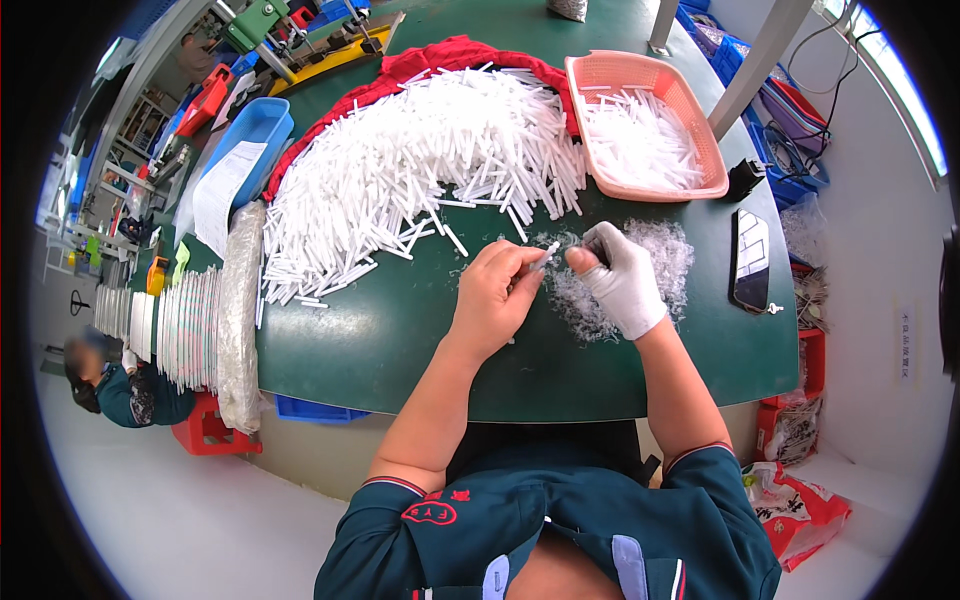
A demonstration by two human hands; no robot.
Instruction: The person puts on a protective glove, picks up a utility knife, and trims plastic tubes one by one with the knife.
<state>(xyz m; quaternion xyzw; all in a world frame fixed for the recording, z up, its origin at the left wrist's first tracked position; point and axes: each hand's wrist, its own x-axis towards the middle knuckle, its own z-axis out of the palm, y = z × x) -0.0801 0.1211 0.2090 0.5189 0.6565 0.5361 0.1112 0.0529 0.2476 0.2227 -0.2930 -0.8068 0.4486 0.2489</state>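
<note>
My bare left hand point(490, 300) pinches a short white plastic tube point(549, 253) between thumb and fingertips, its end pointing right. Just to the right, my right hand point(625, 285), in a white glove with thumb and some fingertips uncovered, is curled closed near the tube's end. What it holds, if anything, is hidden. Beneath and around the right hand lies a heap of thin, curly white shavings point(672, 250). Beyond my hands, a large pile of loose white tubes point(420, 150) rests on a red cloth point(440, 55).
A pink basket point(655, 188) with more tubes stands at the far right of the green table point(350, 360). A phone point(751, 260) lies at the right edge. Stacked panels point(190, 325), bubble wrap point(240, 330) and a blue tray point(265, 125) line the left. Another person point(140, 390) sits there.
</note>
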